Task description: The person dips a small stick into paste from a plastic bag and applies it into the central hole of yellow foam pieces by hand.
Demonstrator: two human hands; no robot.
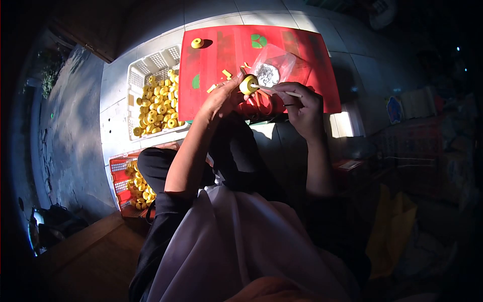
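My left hand (pixel 221 99) grips a round yellow spool-like piece (pixel 245 84) above the near edge of the red table. Its pale face, with a hole in the middle, is turned to the right. Between the fingers of my right hand (pixel 305 107) is a thin pale stick (pixel 265 88), its tip at that hole. How deep the tip goes I cannot tell. Just beyond the hands lies a clear plastic bag (pixel 283 59) with a whitish-grey, shiny mass (pixel 267 75). Red loops, perhaps scissor handles (pixel 263 104), show between my hands.
Small yellow strips (pixel 227 74) lie on the red table (pixel 312 75), and another yellow piece (pixel 197 43) stands at its far left. A white crate (pixel 134 78) full of yellow pieces is left of the table. Nearer me, a red crate (pixel 119 176) holds more.
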